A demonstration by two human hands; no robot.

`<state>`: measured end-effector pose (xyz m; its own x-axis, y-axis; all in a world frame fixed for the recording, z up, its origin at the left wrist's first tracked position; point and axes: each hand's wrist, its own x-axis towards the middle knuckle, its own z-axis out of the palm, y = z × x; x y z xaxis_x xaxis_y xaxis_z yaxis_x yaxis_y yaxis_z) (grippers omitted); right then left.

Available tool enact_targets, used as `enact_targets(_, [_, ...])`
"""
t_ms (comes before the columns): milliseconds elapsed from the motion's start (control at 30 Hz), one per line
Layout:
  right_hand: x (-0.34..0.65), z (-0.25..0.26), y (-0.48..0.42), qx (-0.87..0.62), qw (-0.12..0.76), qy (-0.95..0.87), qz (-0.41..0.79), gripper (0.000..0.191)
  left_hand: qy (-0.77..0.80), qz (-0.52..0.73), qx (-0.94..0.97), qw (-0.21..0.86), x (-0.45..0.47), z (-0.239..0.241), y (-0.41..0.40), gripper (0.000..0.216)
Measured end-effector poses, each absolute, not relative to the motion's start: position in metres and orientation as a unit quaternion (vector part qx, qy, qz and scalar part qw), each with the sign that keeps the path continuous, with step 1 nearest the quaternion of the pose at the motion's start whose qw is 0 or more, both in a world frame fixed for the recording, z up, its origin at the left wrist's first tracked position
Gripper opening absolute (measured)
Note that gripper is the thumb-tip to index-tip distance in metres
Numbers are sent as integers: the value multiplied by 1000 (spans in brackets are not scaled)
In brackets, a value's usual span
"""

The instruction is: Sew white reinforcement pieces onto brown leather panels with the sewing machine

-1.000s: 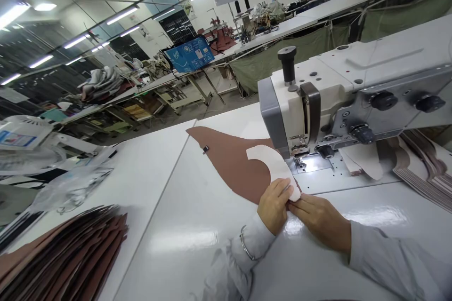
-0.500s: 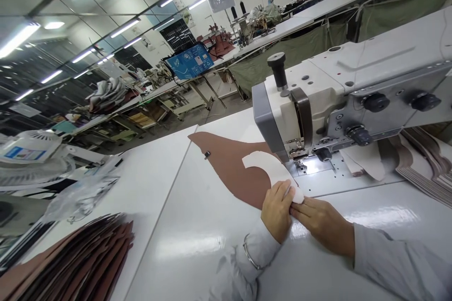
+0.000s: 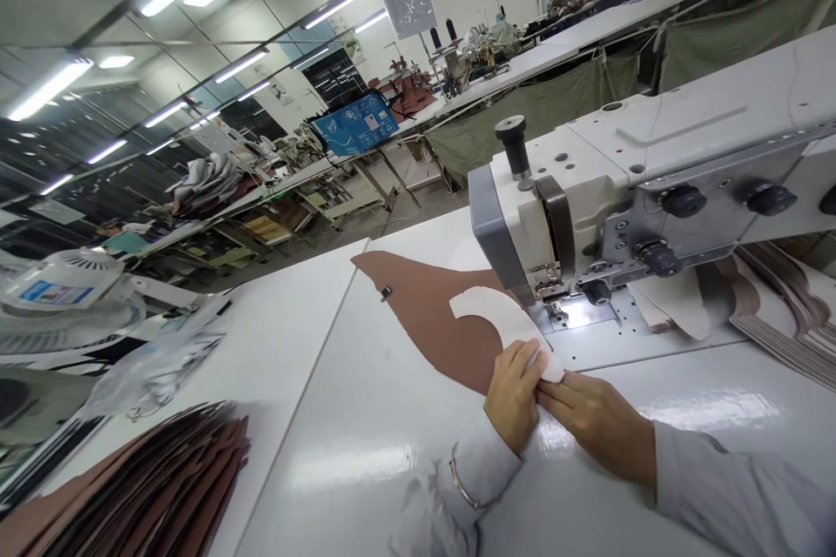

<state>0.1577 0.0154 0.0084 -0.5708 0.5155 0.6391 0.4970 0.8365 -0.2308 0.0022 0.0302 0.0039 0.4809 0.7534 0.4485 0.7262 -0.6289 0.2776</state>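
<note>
While both hands close on the rounded end of a curved white foam-like liner (image 3: 506, 319), the left hand (image 3: 513, 396) presses over it from above and the right hand (image 3: 597, 428) pinches its tip. The smooth crescent lies on a matte brown leather-like panel (image 3: 424, 313), which tapers to a point across the glossy white table (image 3: 366, 461), its edge just beside the sewing machine's presser foot (image 3: 555, 306). A stack of brown panels (image 3: 144, 487) fans out well apart, at lower left.

Long workbenches (image 3: 562, 52) beyond — a blue placard (image 3: 356, 124), green drapes (image 3: 535, 109).
</note>
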Motion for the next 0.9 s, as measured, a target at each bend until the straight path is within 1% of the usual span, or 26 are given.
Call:
enact_targets(200, [156,6,14,-298,349,-888,19,27,397,302,865,55,-2,3,36,33])
enact_targets(400, [156,3,12,-311,318,-895,23,27,381,297,872,76,-4,2,41,35])
enact_targets(600, [158,6,16,-331,326,-885,27,27,378,292,876,62,2,1,48,34])
enact_targets(900, [159,3,16,-340,307,-888,21,28,381,288,877,47,4,-4,49,37])
